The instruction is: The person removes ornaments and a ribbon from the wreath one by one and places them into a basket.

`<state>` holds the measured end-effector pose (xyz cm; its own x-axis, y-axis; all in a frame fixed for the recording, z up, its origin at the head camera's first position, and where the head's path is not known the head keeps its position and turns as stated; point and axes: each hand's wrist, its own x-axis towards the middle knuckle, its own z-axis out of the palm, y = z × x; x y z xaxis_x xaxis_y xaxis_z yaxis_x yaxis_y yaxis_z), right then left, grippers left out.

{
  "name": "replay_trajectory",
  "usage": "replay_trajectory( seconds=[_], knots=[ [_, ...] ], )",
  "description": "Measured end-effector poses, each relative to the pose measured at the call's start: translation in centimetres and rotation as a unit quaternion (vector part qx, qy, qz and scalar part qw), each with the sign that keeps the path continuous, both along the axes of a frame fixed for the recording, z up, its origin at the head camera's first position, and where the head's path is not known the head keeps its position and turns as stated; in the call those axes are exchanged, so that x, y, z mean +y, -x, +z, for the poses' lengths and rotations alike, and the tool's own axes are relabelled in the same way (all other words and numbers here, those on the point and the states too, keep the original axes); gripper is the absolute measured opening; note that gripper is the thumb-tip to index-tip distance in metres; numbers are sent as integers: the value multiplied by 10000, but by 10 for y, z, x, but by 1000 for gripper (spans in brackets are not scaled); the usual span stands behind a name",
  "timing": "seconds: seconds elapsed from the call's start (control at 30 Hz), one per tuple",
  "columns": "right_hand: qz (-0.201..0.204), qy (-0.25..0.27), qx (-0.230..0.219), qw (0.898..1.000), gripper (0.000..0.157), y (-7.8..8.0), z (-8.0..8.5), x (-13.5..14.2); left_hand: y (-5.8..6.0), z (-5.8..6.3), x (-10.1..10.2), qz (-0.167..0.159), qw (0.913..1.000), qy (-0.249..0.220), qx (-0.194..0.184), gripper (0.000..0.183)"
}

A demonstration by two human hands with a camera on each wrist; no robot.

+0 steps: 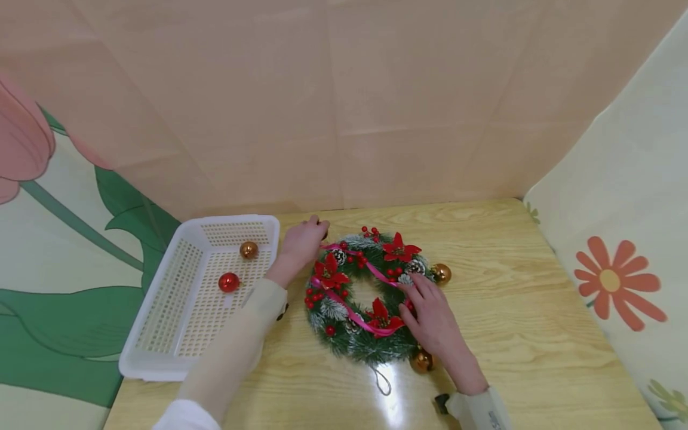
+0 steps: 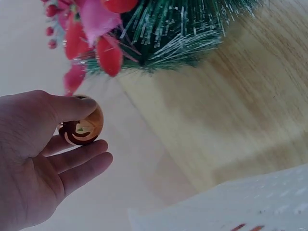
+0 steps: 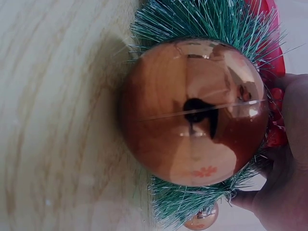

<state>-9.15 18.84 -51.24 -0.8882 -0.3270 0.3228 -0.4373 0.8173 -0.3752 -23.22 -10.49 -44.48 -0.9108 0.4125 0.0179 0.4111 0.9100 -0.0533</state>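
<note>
My left hand (image 1: 302,243) pinches a shiny copper-gold Christmas ball (image 2: 94,122) between thumb and fingers, just off the upper left side of the wreath. In the head view that ball is mostly hidden by the hand. A green Christmas wreath (image 1: 344,343) lies flat on the table, dressed with red flowers, berries, pinecones and a pink ribbon (image 1: 357,319). My right hand (image 1: 435,316) rests on the wreath's right side, fingers spread over it. Close under the right wrist, a copper-gold ball (image 3: 192,115) sits at the wreath's lower right edge. Another gold ball (image 1: 442,273) sits at its upper right edge.
A white plastic basket (image 1: 236,220) stands on the left, with a red ball (image 1: 229,282) and a gold ball (image 1: 249,250) inside. A cord loop (image 1: 383,382) sticks out from the wreath's near side. A cloth-covered wall (image 1: 344,119) rises behind the wooden table (image 1: 537,334).
</note>
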Motion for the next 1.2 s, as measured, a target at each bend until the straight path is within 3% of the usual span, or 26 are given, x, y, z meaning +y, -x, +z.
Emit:
replay_trajectory(
  seconds=[0.23,0.6,0.8,0.97,1.07,1.2],
  knots=[
    [-12,-33,-38,10000,40,-2,2,4,-12,11,1,-377,9981,-69,482,42],
    [-36,-59,-77,9999,41,-1,2,8,-50,44,-3,-734,9895,-157,1237,43],
    [-73,-83,-176,9998,41,-4,1,7,-60,55,-37,-368,9873,-177,1538,36],
    [-50,-30,-71,10000,41,-4,0,6,-57,62,-71,-181,9748,-452,2177,22],
    [-39,-2,-49,10000,41,-4,1,5,-52,61,-94,98,9773,-504,2055,27],
    [-14,32,-43,10000,40,-4,1,3,-44,53,-126,669,9846,-519,1531,28]
  ],
)
